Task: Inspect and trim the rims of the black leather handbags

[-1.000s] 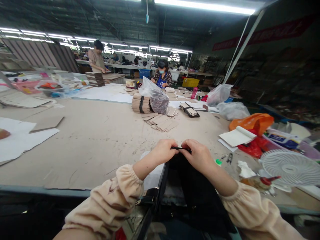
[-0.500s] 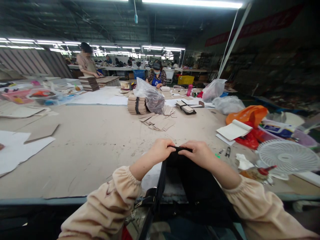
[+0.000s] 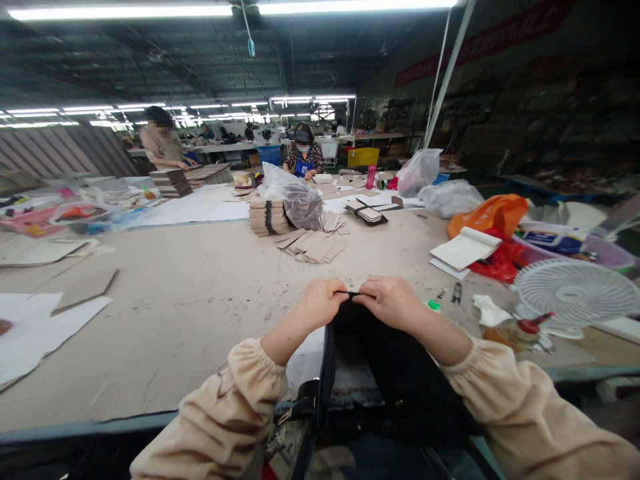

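Note:
A black bag (image 3: pixel 390 380) stands open at the near edge of the big worktable (image 3: pixel 200 293), its far rim lifted toward me. My left hand (image 3: pixel 324 303) is closed in a pinch on the left part of that rim. Right beside it, my right hand (image 3: pixel 390 301) is closed on the same black edge, knuckles up. The two hands nearly touch. Both forearms wear cream sleeves with gathered cuffs. The bag's inside is dark and I cannot see what it holds.
Fanned brown card pieces (image 3: pixel 313 247) and a strapped stack (image 3: pixel 267 217) lie mid-table beside a plastic bag (image 3: pixel 295 197). To the right sit a white fan (image 3: pixel 575 293), a notepad (image 3: pixel 465 248), an orange bag (image 3: pixel 493 213) and small snips (image 3: pixel 456 292). Two people work at the far end.
The view has tilted and shifted a little, so the table sits higher in frame. My hands have drawn closer together on the bag's rim, still pinching it.

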### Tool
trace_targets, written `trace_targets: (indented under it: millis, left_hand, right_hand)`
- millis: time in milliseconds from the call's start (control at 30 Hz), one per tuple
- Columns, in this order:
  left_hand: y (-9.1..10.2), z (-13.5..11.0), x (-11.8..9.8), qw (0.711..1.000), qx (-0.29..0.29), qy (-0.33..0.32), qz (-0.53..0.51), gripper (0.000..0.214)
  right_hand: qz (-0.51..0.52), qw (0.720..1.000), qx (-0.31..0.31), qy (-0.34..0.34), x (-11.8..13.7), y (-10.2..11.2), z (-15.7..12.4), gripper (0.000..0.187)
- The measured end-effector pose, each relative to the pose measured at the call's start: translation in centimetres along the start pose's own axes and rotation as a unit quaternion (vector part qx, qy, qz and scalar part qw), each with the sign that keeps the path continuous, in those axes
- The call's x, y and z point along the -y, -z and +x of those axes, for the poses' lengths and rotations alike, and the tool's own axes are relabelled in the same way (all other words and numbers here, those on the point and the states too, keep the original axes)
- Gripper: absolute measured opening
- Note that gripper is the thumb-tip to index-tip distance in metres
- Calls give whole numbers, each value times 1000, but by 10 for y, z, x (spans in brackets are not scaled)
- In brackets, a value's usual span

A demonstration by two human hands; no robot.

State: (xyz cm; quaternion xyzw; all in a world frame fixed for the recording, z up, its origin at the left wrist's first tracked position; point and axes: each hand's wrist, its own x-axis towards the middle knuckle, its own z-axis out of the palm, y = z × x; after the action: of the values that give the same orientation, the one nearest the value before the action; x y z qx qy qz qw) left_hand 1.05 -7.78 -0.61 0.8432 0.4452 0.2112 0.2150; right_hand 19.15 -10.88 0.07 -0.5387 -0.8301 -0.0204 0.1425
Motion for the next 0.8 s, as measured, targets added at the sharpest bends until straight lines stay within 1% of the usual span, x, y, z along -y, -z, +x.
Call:
trace_targets:
  millis: [100,233,333,400,467,600,800]
  left_hand:
    - [0,1,-1,1000,1,-17,21,19]
    - [-3,4,0,998,11,-57,38,30]
    - [-4,7,0,994,24,-72,78,19]
    - [-4,9,0,992,22,-69,107,19]
    - [-3,9,0,989,22,-76,125,22]
    - [-4,10,-3,986,26,-90,135,28]
    - [-1,9,-8,987,31,-70,142,33]
  right_hand:
    - [10,1000,12,-7,-4,0,1,34]
    - [54,997,51,11,-12,3,-3,24]
    - [84,994,64,3,-16,7,-8,30]
    - [97,993,67,-10,-18,9,-11,28]
    - [94,993,66,-23,-19,10,-13,25]
    - [56,996,54,-45,-21,8,-14,25]
    - [35,997,45,-56,-20,7,-11,27]
